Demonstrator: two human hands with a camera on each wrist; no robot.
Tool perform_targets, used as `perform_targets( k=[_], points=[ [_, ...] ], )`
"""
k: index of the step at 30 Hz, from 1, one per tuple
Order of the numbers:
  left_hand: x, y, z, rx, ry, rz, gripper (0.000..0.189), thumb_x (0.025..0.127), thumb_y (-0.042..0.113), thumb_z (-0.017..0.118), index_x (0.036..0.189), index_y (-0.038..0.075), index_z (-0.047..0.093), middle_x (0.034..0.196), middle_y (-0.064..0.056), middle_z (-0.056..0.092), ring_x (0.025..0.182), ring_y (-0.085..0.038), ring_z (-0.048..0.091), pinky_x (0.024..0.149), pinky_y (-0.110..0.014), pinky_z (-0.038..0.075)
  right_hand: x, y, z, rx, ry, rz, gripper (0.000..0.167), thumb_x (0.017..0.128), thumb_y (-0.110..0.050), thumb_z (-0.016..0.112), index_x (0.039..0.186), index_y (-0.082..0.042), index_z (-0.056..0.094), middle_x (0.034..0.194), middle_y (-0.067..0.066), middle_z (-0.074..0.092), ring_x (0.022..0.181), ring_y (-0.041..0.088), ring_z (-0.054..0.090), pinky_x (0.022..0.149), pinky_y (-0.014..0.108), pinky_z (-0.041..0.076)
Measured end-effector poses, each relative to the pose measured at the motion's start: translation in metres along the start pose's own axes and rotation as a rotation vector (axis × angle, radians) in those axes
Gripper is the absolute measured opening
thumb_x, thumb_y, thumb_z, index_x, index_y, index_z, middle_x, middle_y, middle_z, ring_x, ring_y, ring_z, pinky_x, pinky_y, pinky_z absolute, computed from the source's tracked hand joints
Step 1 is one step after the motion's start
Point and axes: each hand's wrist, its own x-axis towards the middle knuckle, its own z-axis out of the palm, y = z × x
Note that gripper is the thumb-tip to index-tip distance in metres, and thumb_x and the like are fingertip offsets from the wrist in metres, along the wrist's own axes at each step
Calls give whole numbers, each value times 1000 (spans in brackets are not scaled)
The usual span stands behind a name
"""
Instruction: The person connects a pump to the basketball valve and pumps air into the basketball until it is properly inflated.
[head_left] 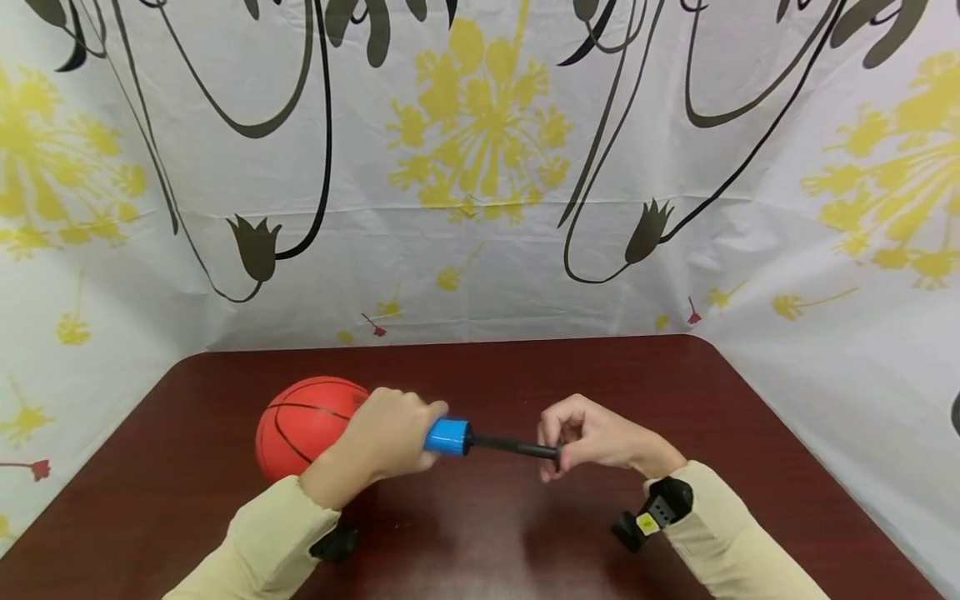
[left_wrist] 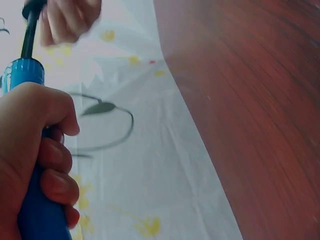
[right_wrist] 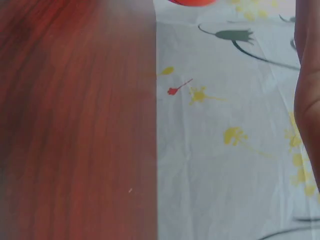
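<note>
My left hand (head_left: 386, 433) is wrapped around the blue barrel of a hand pump (head_left: 448, 437), which lies sideways in front of me in the head view. From the barrel a black rod (head_left: 513, 447) sticks out to the right. My right hand (head_left: 600, 435) pinches the rod's black end between thumb and fingers. In the left wrist view the curled left fingers (left_wrist: 57, 187) show against the blue barrel (left_wrist: 42, 220). Just behind the left hand is a red ball (head_left: 303, 425) with black lines, partly covered by that hand.
Both hands are over a dark red-brown table (head_left: 480, 542) with rounded far corners. A white sheet (head_left: 480, 275) with yellow and grey flower prints hangs along its back and sides. Black wrist cameras (head_left: 652, 512) are strapped at the cream sleeves.
</note>
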Motion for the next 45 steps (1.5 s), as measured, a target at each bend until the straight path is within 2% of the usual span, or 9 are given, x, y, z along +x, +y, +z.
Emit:
perform_targets(
  k=[4,8,13,18,24,31,35,42,45],
  points=[
    [11,10,0,-2,18,16,30,65,34,70,83,14,57,58,4,53,47,-8,46,46,-24,38,21,4,6,-116,47,-32,26,80,-18,61,77,7,53,72,24,58,70,16,60,50,27,45],
    [13,14,2,-29,27,31,29,65,33,70,82,13,57,56,4,52,44,-7,44,46,-23,39,27,2,10,-176,64,-13,17,81,-12,61,78,5,56,74,24,58,68,11,58,46,26,40],
    [8,8,7,-42,52,49,29,65,32,70,81,13,54,56,4,51,45,-7,44,45,-23,39,13,-3,7,-119,42,-39,19,81,-10,61,78,7,53,74,22,59,70,16,61,51,27,46],
    [-5,-5,9,-50,42,-11,29,65,29,70,83,12,55,58,4,54,47,-8,48,47,-26,41,-9,-6,0,-21,8,-102,26,82,-16,59,78,8,48,75,20,59,70,21,61,54,34,49],
    [-11,-7,9,-44,8,-35,30,63,31,71,82,14,56,58,5,53,47,-7,46,47,-24,39,-8,2,1,-17,20,-61,29,81,-17,59,78,10,48,73,22,59,71,20,61,56,34,50],
    [2,7,8,-11,-35,-11,29,64,32,70,80,14,56,56,5,50,44,-7,41,44,-22,35,22,17,12,-212,84,-21,15,80,-10,62,79,5,56,73,26,57,69,15,60,50,27,46],
    [5,10,9,-26,-43,-14,28,64,31,70,81,13,58,56,4,51,43,-7,40,44,-22,36,27,20,16,-275,145,0,9,80,-9,62,79,0,58,73,24,57,64,12,56,48,25,44],
    [5,14,11,-36,-51,-4,29,64,32,71,81,13,58,57,4,51,44,-7,42,46,-22,37,22,20,18,-249,152,38,13,80,-9,63,81,3,57,73,27,57,62,13,56,49,23,44],
    [5,15,12,-58,-52,-1,27,65,31,70,80,13,57,56,5,50,43,-7,40,45,-22,36,20,15,18,-136,128,104,16,82,-8,61,87,5,54,79,23,59,69,17,61,59,26,48]
  ],
)
